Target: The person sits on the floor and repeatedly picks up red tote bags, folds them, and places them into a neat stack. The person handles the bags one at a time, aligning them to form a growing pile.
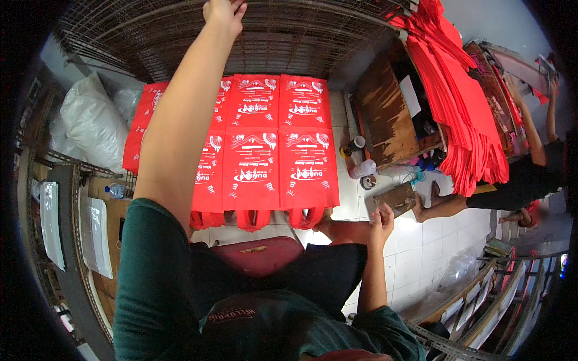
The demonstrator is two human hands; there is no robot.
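My left arm stretches far forward, and my left hand (224, 17) is at the top edge of the view with its fingers curled at the wire rack (289, 42); its fingertips are partly cut off. Below the rack lie red fabric bags (251, 150) with white print, set side by side in rows, their loop handles (253, 220) hanging toward me. The left forearm covers some of them. My right hand (382, 224) is raised beside my right knee, fingers loosely bent and apart, with nothing seen in it.
A thick stack of red bags (463, 108) hangs over a wooden cabinet (385, 114) at right. Cans and a wooden block (394, 200) stand on the tiled floor. Another person's arms (530, 120) show at far right. White plastic sacks (93, 123) lie left; a red stool (259, 256) is below me.
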